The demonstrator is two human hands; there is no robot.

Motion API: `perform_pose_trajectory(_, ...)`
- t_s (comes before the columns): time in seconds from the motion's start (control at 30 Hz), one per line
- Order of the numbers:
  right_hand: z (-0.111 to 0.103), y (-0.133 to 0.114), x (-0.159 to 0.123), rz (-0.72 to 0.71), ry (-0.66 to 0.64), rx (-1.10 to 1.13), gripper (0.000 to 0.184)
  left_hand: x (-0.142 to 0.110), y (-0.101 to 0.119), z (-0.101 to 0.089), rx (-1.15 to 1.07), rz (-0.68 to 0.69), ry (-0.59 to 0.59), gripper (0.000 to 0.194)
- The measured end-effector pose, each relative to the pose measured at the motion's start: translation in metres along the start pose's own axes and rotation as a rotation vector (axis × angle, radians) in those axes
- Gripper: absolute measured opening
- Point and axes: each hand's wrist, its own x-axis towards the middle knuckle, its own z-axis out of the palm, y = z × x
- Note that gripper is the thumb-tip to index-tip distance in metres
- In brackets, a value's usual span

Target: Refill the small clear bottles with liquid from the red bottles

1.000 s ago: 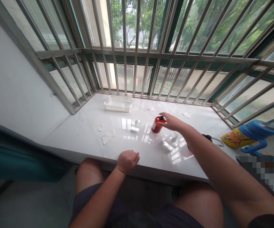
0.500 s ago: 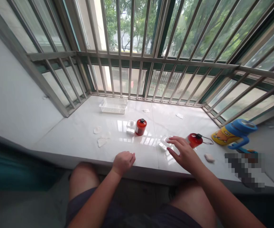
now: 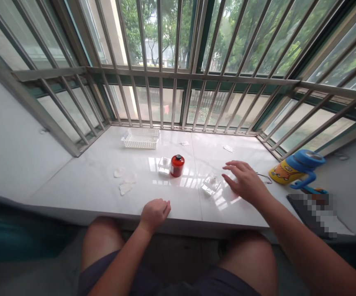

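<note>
My right hand (image 3: 246,181) hovers over the right part of the white sill (image 3: 91,193), fingers stretched out and apart, with nothing visible in it. It hides the spot just right of a small clear box (image 3: 211,183); a thin black cord (image 3: 266,177) pokes out from behind it. A red bottle with a black cap (image 3: 177,165) stands upright at the middle, touching a second clear box (image 3: 164,165). My left hand (image 3: 155,213) rests at the sill's front edge as a loose fist with nothing in it.
A white slotted basket (image 3: 140,138) sits at the back near the window bars (image 3: 172,78). Several white pads (image 3: 124,183) lie at the left, and two more (image 3: 228,148) at the back. A yellow and blue drinking bottle (image 3: 298,168) lies at the right.
My right hand let go of the red bottle beside the middle clear box and pulled back to the right. It now covers the spot where a second red bottle lay. My left hand stayed.
</note>
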Motion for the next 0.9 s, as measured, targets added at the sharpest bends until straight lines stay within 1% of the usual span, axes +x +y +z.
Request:
perform_pose_trajectory(0.1, -0.003, 0.056, 0.034, 0.119, -0.097, -0.111, 0.047, 0.0, -0.001, 0.0, 0.004, 0.013, 0.001, 0.04)
perform_pose_trajectory(0.17, 0.0, 0.098, 0.056, 0.227, -0.218, -0.156, 0.054, 0.0, -0.001, 0.0, 0.003, 0.02, 0.003, 0.04)
perform_pose_trajectory(0.2, 0.004, 0.119, 0.066, 0.284, -0.312, -0.171, 0.058, 0.0, -0.001, 0.0, 0.0, 0.02, 0.005, 0.04)
perform_pose_trajectory(0.27, 0.014, 0.154, 0.084, 0.405, -0.558, -0.164, 0.064, 0.0, -0.001, 0.0, -0.007, 0.02, 0.007, 0.039)
perform_pose_trajectory(0.33, 0.028, 0.181, 0.098, 0.442, -0.678, -0.143, 0.063, 0.0, 0.0, 0.0, -0.015, 0.02, 0.007, 0.038)
perform_pose_trajectory(0.37, 0.035, 0.192, 0.103, 0.451, -0.718, -0.133, 0.062, 0.0, 0.0, 0.0, -0.02, 0.021, 0.007, 0.038)
perform_pose_trajectory(0.5, 0.064, 0.223, 0.115, 0.469, -0.807, -0.11, 0.054, 0.001, 0.001, -0.002, -0.044, 0.022, 0.016, 0.036)
perform_pose_trajectory(0.67, 0.095, 0.254, 0.118, 0.467, -0.855, -0.084, 0.052, 0.003, 0.002, -0.004, -0.075, 0.009, 0.026, 0.036)
perform_pose_trajectory(0.8, 0.119, 0.27, 0.115, 0.436, -0.868, -0.039, 0.053, 0.002, 0.002, -0.003, -0.097, -0.006, 0.019, 0.036)
perform_pose_trajectory(0.9, 0.128, 0.277, 0.113, 0.427, -0.848, -0.029, 0.054, 0.002, 0.003, -0.003, -0.104, -0.017, 0.013, 0.036)
